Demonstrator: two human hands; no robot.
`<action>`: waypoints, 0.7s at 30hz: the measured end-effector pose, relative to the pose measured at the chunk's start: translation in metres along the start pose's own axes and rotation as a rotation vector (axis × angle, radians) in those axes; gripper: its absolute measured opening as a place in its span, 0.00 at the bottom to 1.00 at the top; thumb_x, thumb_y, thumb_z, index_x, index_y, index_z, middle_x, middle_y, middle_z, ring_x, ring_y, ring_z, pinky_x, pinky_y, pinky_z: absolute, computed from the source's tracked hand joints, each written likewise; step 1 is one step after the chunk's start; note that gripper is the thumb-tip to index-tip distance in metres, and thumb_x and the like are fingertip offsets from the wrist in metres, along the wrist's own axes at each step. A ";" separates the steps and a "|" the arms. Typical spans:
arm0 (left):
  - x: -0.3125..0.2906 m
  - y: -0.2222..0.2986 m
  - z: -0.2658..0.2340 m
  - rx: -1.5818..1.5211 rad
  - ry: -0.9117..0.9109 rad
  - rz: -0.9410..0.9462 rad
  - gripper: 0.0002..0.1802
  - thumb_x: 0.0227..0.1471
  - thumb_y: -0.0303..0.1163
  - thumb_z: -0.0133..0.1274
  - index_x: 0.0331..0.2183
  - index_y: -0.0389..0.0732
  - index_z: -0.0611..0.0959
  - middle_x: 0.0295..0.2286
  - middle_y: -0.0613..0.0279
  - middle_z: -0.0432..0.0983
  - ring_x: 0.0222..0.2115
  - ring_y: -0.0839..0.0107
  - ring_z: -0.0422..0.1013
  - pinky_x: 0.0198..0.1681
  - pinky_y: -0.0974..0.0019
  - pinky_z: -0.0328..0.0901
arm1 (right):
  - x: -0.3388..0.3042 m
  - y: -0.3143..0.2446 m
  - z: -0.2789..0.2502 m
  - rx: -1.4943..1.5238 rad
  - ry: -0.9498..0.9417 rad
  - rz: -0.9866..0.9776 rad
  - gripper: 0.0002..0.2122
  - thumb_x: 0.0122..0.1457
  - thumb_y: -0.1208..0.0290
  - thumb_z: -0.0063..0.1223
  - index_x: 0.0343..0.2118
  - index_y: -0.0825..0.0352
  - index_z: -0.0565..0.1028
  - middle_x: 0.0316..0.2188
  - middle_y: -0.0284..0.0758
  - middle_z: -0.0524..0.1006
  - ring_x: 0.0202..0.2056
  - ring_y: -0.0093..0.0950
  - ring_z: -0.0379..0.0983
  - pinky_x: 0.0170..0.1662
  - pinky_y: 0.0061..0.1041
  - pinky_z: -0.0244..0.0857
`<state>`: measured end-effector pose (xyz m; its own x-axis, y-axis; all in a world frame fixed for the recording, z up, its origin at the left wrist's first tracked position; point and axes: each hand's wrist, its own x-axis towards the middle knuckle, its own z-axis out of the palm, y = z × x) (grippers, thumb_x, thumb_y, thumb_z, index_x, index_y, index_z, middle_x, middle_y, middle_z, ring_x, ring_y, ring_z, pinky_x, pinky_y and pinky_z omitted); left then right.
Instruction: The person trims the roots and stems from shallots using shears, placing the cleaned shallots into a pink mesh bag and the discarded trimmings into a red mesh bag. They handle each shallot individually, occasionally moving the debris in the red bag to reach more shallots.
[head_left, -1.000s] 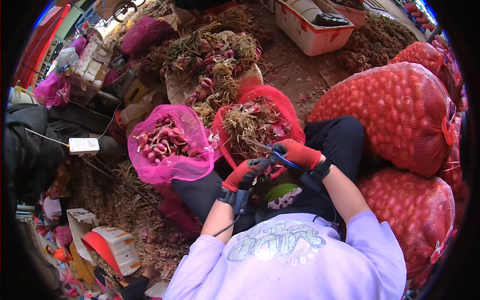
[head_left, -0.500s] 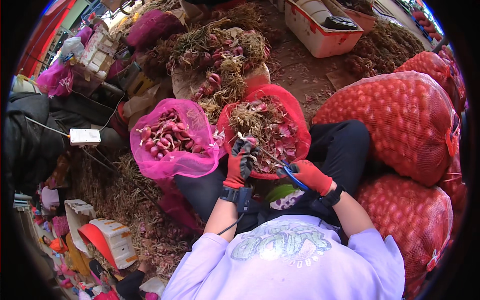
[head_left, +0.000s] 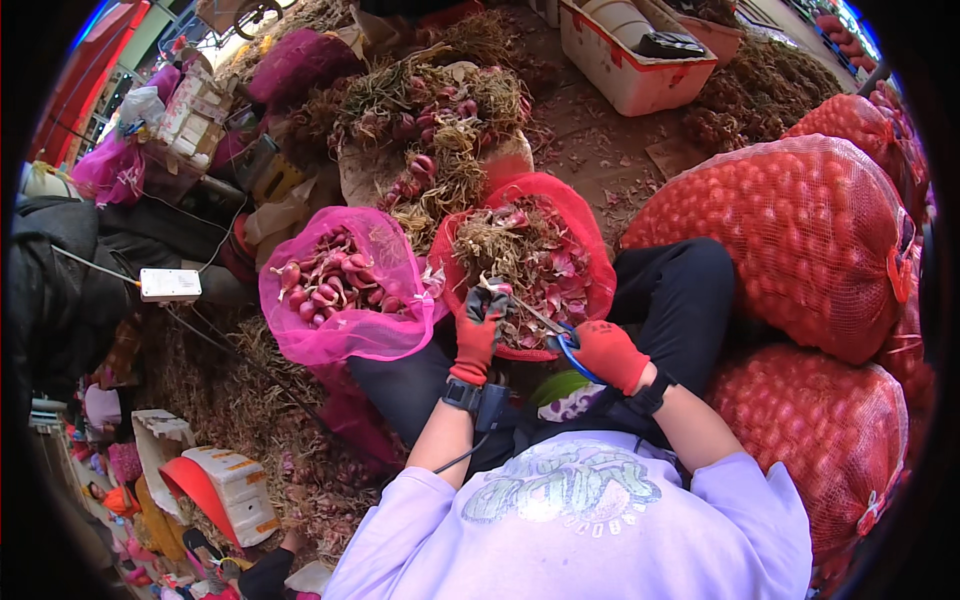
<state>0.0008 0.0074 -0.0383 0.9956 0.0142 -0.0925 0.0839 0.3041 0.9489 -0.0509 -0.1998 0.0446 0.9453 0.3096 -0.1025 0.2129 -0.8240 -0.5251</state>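
My left hand (head_left: 478, 325), in a red glove with dark palm and fingers, pinches a small shallot (head_left: 494, 285) with a pale end. My right hand (head_left: 608, 352), in a red glove, is closed round the blue handle of a pair of scissors (head_left: 540, 318). The blades point left toward the shallot; whether they touch it is too small to tell. Both hands are over the near side of a red mesh bag (head_left: 592, 235) holding dry stalks and peeled skins (head_left: 555, 262). Left of it, a pink mesh bag (head_left: 385, 343) stands open with trimmed shallots (head_left: 335, 280) inside.
Untrimmed shallots with dry stalks (head_left: 435, 110) are heaped ahead. Full red mesh sacks (head_left: 780, 240) crowd my right side. A white foam box (head_left: 640, 75) stands at the far right. Another person's dark sleeve (head_left: 60, 290) and a white power strip (head_left: 170, 285) are at left.
The view has shifted slightly. My right hand and the scissors have moved a little left, closer to my left hand, which keeps its pinch on the shallot.
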 end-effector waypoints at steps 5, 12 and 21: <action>0.002 -0.004 -0.005 0.010 0.082 0.038 0.10 0.51 0.23 0.49 0.38 0.35 0.76 0.30 0.64 0.74 0.28 0.77 0.71 0.32 0.75 0.67 | 0.006 0.004 0.002 -0.006 0.006 0.037 0.23 0.52 0.49 0.45 0.20 0.70 0.73 0.20 0.45 0.74 0.26 0.40 0.72 0.32 0.35 0.64; -0.002 0.031 0.002 -0.119 -0.142 -0.256 0.12 0.52 0.27 0.47 0.40 0.35 0.75 0.31 0.61 0.74 0.30 0.72 0.73 0.33 0.70 0.68 | 0.019 0.027 -0.033 0.150 -0.273 0.155 0.24 0.47 0.46 0.51 0.25 0.70 0.77 0.24 0.45 0.76 0.31 0.39 0.73 0.36 0.34 0.65; -0.001 0.038 0.002 -0.222 -0.214 -0.373 0.13 0.53 0.29 0.47 0.41 0.34 0.74 0.33 0.59 0.74 0.32 0.70 0.72 0.35 0.72 0.67 | 0.025 0.048 -0.033 0.344 -0.408 0.234 0.21 0.46 0.52 0.57 0.28 0.71 0.78 0.17 0.40 0.74 0.19 0.25 0.69 0.25 0.25 0.61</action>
<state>0.0027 0.0168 -0.0017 0.8876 -0.3237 -0.3277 0.4488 0.4473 0.7736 -0.0085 -0.2471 0.0444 0.7713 0.3523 -0.5301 -0.1466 -0.7121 -0.6866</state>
